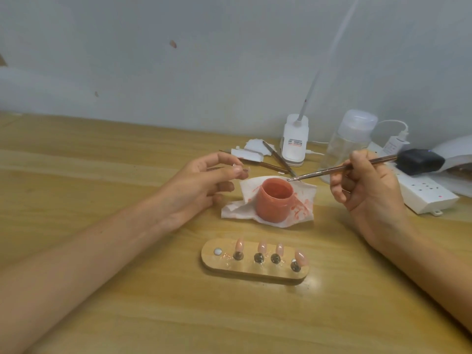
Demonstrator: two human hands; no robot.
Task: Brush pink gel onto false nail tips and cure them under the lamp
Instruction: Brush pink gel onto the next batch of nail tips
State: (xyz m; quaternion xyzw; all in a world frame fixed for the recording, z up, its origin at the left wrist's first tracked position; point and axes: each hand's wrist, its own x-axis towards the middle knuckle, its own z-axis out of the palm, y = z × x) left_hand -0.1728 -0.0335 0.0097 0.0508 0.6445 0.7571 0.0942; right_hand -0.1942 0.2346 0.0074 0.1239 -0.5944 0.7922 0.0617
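Head view: a person sat at a wooden tabletop [102, 162] against a pale wall, both bare forearms reaching in.
Left hand: the left hand [204, 180] hovered left of the jar, its thumb and forefinger pinching a small pale piece [241, 170], too blurred to say whether it was a nail tip; the other fingers were loosely curled.
Right hand: the right hand [367, 187] gripped a slim brush [344, 167] in curled fingers, pen-style, with the shaft slanting down to the left.
Brush tip: it hung just over the far rim of the jar; whether it touched could not be told.
Pink gel: an open pink jar [274, 200] stood upright on a white tissue [237, 208] smeared with pink.
Nail tips: four pink-coated nail tips [262, 246] stood on metal pegs along a wooden holder [255, 273] near the person; a fifth spot at its left end showed a bare round disc [217, 251].
Behind the jar: spare brushes [278, 159] and white scraps [250, 152] lay by a white device [295, 144] with a thin stalk.
Far right: a clear bottle [350, 139], a white power strip [424, 192] and a black object [419, 162] sat near the wall.
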